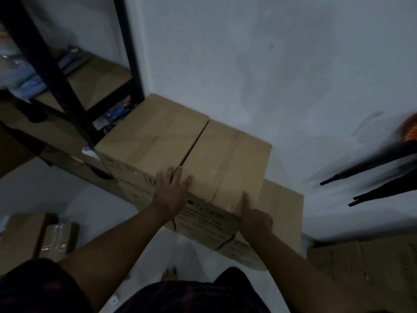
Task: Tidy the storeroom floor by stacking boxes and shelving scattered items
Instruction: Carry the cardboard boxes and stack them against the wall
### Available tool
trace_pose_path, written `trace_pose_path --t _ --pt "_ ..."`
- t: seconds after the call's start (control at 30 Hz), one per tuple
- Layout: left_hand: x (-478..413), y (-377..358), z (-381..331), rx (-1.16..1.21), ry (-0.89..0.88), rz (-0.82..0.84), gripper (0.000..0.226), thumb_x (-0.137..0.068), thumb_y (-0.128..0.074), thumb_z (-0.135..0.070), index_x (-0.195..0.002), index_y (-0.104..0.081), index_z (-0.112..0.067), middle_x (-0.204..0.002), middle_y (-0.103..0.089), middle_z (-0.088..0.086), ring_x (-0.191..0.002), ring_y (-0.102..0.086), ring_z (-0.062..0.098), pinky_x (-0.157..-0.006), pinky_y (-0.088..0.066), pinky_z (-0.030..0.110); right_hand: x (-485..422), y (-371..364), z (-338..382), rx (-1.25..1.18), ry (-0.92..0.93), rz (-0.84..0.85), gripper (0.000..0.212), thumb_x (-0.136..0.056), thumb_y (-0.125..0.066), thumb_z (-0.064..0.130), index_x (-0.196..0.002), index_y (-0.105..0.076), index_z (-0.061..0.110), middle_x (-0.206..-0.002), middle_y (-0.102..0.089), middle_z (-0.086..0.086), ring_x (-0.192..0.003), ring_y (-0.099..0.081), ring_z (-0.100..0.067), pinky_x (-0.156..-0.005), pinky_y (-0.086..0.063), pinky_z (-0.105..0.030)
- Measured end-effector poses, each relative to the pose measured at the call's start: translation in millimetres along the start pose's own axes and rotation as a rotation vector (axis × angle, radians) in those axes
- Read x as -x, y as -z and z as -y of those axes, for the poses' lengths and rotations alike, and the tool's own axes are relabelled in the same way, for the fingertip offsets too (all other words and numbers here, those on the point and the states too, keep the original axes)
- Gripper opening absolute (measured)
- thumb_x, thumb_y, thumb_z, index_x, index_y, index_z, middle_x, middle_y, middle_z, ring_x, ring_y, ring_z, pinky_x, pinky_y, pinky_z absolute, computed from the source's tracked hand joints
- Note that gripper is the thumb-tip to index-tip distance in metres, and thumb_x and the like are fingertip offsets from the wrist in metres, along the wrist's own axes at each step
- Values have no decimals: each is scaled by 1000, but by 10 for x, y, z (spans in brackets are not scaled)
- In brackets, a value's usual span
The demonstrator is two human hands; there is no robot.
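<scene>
Fingers [178, 177] of the left hand [172, 193] lie spread and flat on the top box [228, 159], at its near left corner, just by the seam with the neighbour [151, 136]. The right hand [256, 216] is at the near right corner. One digit rests on the lid and the rest drop over the edge, so it cannot be told whether they curl round it.

The top box sits on the stack by the wall [270, 64], touching the neighbour, which stands just beside the rack [52, 64]. Both rest on lower boxes [200, 222], and one of these juts out to the right. The job looks partly done: a stack at least two layers high is up, and this box seems to be getting its final squaring.

Work is left on the floor [74, 199]. A carton [20, 238] lies at the lower left with a clear-wrapped pack [58, 238] against it, and a flat carton [365, 267] lies at the right.

Every box in view is shut, several of them taped, so their contents are hidden. The rack holds bluish packets, too blurred to name.
</scene>
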State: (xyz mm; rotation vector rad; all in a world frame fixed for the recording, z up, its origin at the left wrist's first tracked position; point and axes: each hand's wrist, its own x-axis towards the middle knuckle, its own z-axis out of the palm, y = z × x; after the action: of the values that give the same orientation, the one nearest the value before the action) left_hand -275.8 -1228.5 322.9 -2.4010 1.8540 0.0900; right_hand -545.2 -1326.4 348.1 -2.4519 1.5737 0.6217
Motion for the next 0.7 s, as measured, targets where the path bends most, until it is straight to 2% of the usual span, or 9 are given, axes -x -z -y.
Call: trace_pose_path --t 0.03,0.1,0.17,0.2,0.27,0.37,0.57,0.63,0.7 --pt "101 -16 4 20 -4 8 81 -95 -53 -52 -162 -10 -34 -169 -4 15 -154 0 42 -120 -7 64 -4 36 72 93 -15 -34 82 -103 -40 29 -160 18 17 -111 -72 -4 -90 -70 -26 -50 -33 -30" --pt "308 -35 40 103 -36 20 82 -91 -58 -44 -160 -16 -32 -167 -11 13 -153 -4 39 -121 -12 63 -35 161 214 237 4 -52 70 -103 -42 26 -162 -9 8 -118 -70 -4 -97 -69 -27 -53 -36 -31" --pt "517 -48 82 171 -73 -2 78 -86 -62 -33 -157 -29 -28 -162 -22 15 -151 -15 38 -119 -22 62 -55 284 339 261 91 -100 44 -101 -47 26 -143 -48 12 -120 -69 -5 -101 -69 -27 -63 -42 -31" --pt "611 -45 95 186 -81 -23 73 -86 -63 -29 -154 -37 -25 -159 -27 17 -149 -20 39 -118 -26 61 -42 344 392 239 150 -119 35 -101 -47 27 -132 -55 15 -120 -69 -5 -103 -68 -27 -67 -42 -31" --pt "807 -30 98 195 -36 -34 65 -87 -64 -26 -150 -46 -18 -158 -30 20 -148 -24 40 -120 -24 58 1 378 473 188 302 -118 37 -101 -44 35 -132 -54 17 -124 -62 -8 -111 -60 -29 -73 -41 -35" --pt "1203 -65 68 229 110 -62 63 -86 -65 -28 -147 -48 -19 -159 -31 18 -148 -24 39 -121 -22 51 125 296 501 224 505 -87 52 -98 -44 36 -146 -41 17 -136 -46 -13 -120 -47 -33 -90 -44 -44" --pt "2289 -272 -155 329 386 -108 58 -78 -74 -32 -133 -60 -19 -143 -47 18 -135 -41 39 -105 -44 53 320 -59 289 239 542 -151 73 -93 -51 41 -157 -23 19 -141 -36 -13 -121 -42 -32 -92 -46 -49" --pt "2748 -370 -264 338 459 -81 55 -78 -71 -35 -129 -62 -18 -140 -49 19 -131 -45 40 -101 -47 53 369 -206 223 329 540 -177 81 -94 -50 45 -161 -12 21 -153 -25 -15 -132 -34 -34 -102 -40 -55" --pt "3248 -426 -427 342 546 -73 53 -78 -74 -34 -127 -64 -17 -137 -52 21 -127 -48 41 -99 -49 51 393 -404 225 359 497 -196 81 -94 -50 44 -162 -9 26 -162 -13 -19 -144 -21 -38 -110 -26 -64"
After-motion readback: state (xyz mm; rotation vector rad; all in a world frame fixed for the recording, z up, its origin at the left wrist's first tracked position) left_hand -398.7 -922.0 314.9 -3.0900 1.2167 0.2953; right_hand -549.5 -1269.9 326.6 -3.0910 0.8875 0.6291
